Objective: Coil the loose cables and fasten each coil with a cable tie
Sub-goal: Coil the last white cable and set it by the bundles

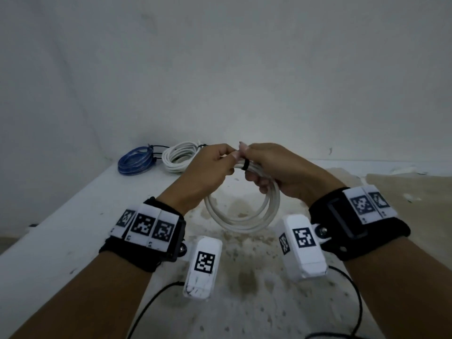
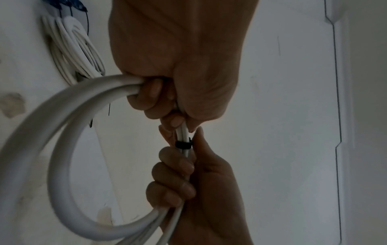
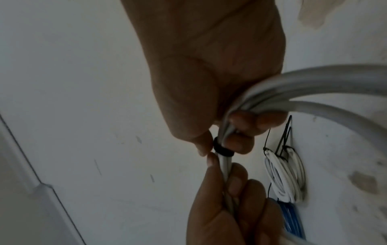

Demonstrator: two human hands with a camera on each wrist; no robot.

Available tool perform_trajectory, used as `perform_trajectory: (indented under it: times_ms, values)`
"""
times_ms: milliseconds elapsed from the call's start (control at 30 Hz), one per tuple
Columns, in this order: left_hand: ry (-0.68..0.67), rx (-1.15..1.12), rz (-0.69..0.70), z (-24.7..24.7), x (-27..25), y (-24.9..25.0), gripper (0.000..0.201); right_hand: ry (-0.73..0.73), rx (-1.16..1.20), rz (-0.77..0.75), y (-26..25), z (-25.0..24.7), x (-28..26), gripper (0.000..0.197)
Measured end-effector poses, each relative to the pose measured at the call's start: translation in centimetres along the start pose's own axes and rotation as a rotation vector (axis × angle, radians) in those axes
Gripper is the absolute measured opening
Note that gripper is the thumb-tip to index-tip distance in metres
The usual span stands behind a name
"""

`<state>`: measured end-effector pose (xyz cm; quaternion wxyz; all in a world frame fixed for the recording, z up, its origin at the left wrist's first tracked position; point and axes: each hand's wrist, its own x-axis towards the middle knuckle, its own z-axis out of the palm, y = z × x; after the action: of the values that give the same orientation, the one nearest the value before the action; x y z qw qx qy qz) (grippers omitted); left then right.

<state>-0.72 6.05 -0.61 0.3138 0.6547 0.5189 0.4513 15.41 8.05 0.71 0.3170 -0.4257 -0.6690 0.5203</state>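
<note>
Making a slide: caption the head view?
Both hands, left and right, grip a white cable coil at its black cable tie.

stained white table [image 1: 73,228], blue coil [image 1: 135,160], white coil [image 1: 178,157]

A white table [image 1: 61,231] fills the lower part of the head view, its top scuffed and marked with brownish stains [image 1: 241,272] through the middle. On the right side a tan patch [image 1: 401,189] covers the surface, with ragged white edges where the coating has peeled. Behind stands a plain pale wall [image 1: 220,69], with a small dark mark [image 1: 330,150] low on the right. Two thin black wires [image 1: 151,307] curve across the near edge of the table. In the left wrist view a thin line [image 2: 337,82] runs down the wall.
</note>
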Motion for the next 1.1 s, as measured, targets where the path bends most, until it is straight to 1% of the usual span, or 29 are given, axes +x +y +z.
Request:
perform_trajectory:
  times_ms: [133, 200, 267, 333, 400, 600, 667, 767, 833, 867, 900, 967, 1000, 1033, 1100]
  values:
    - [0.052, -0.094, -0.085, -2.6, -1.1, 0.0, 0.021, -0.043, 0.058, -0.004, -1.4, 2.4, 0.9, 0.032]
    - [0.067, -0.152, -0.114, -3.8, -1.7, -0.2, 0.021, -0.119, 0.098, 0.004, -1.8, 3.4, 1.3, 0.029]
    - [0.097, -0.188, -0.168, -5.1, -2.0, -0.6, 0.02, -0.178, 0.08, -0.037, -2.0, 4.4, 1.9, 0.026]
    - [0.124, -0.203, -0.215, -6.4, -1.9, -1.0, 0.021, -0.131, -0.026, -0.104, -2.4, 5.6, 2.7, 0.025]
    - [0.152, -0.212, -0.248, -7.5, -1.5, -1.5, 0.024, -0.074, -0.075, -0.127, -2.8, 6.7, 3.8, 0.021]
    - [0.111, -0.131, -0.271, -9.9, 0.4, -3.4, 0.026, -0.083, -0.14, 0.009, -3.6, 7.4, 8.4, 0.019]
    - [0.143, -0.152, -0.272, -11.0, 1.5, -3.8, 0.028, -0.063, -0.039, 0.039, -4.1, 7.4, 10.4, 0.019]
    - [0.237, -0.171, -0.317, -12.7, 2.8, -4.8, 0.038, 0.062, 0.256, 0.094, -4.3, 7.7, 14.3, 0.014]
    - [0.278, -0.133, -0.326, -13.6, 2.8, -6.1, 0.028, 0.165, 0.398, 0.133, -4.1, 7.9, 17.3, 0.018]
    - [0.286, -0.121, -0.33, -13.8, 2.6, -6.7, 0.025, 0.213, 0.43, 0.144, -3.9, 7.9, 18.8, 0.02]
    - [0.283, -0.113, -0.336, -14.0, 2.5, -7.4, 0.027, 0.24, 0.448, 0.146, -3.6, 8.1, 20.1, 0.022]
    - [0.282, -0.101, -0.35, -14.2, 2.0, -8.6, 0.025, 0.255, 0.403, 0.133, -3.1, 8.7, 21.9, 0.026]
    - [0.292, -0.094, -0.354, -14.3, 1.8, -9.0, 0.023, 0.262, 0.335, 0.122, -2.7, 8.9, 22.7, 0.026]
    - [0.304, -0.087, -0.363, -14.5, 1.6, -9.5, 0.022, 0.267, 0.251, 0.112, -2.4, 9.2, 23.2, 0.022]
    - [0.316, -0.083, -0.393, -14.9, 1.4, -10.2, 0.021, 0.304, 0.004, 0.088, -1.7, 9.8, 24.1, 0.017]
